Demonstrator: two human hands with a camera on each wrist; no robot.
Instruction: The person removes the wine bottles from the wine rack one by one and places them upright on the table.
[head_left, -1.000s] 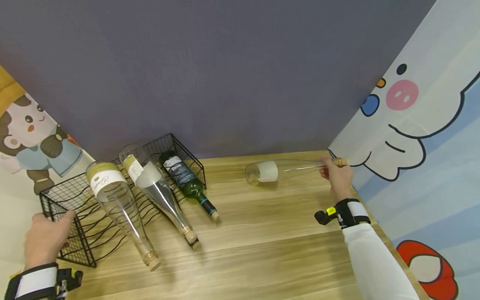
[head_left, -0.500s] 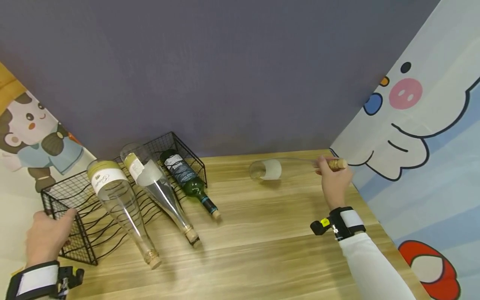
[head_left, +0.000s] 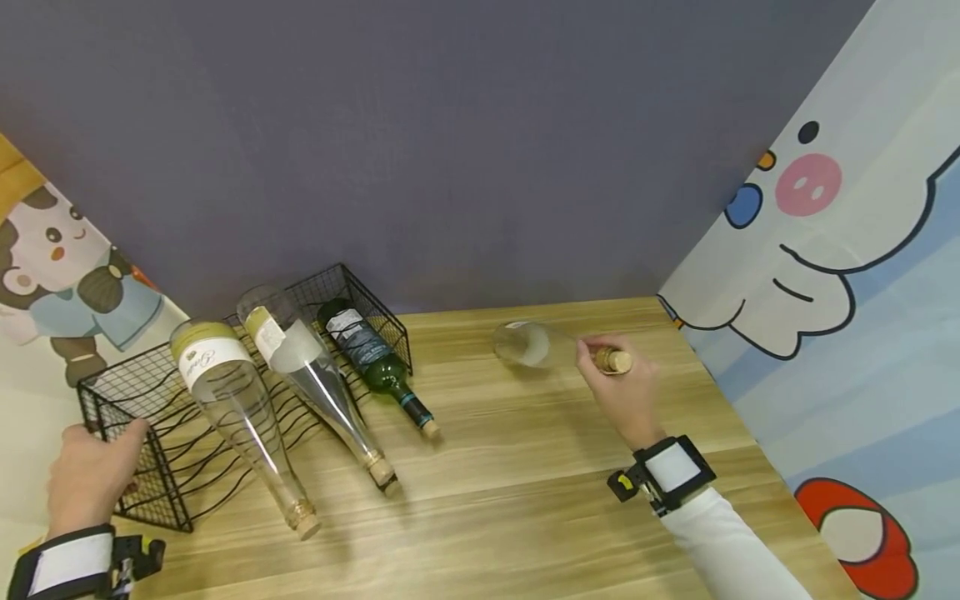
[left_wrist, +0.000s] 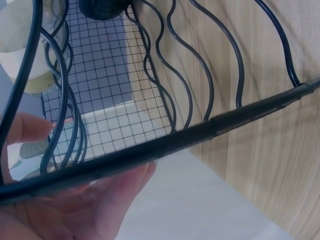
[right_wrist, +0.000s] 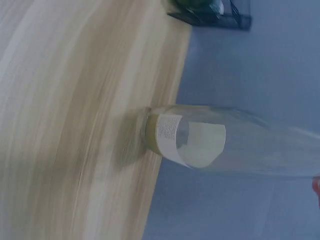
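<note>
- Your right hand grips the corked neck of a clear glass bottle, fingers curled round it just below the cork.
- That bottle is tilted, its base resting on the wooden desk near the back edge, close to the grey wall; the neck is raised toward you. The right wrist view shows its white label and the base touching the wood.
- Your left hand holds the front left corner of the black wire rack; in the left wrist view the fingers curl under the rack's rim bar.
- The rack sits at the desk's left side and carries three bottles lying slanted, corks toward you: two clear bottles and a dark green bottle at the rack's right end.
- Cartoon panels stand along the desk's left and right edges.
</note>
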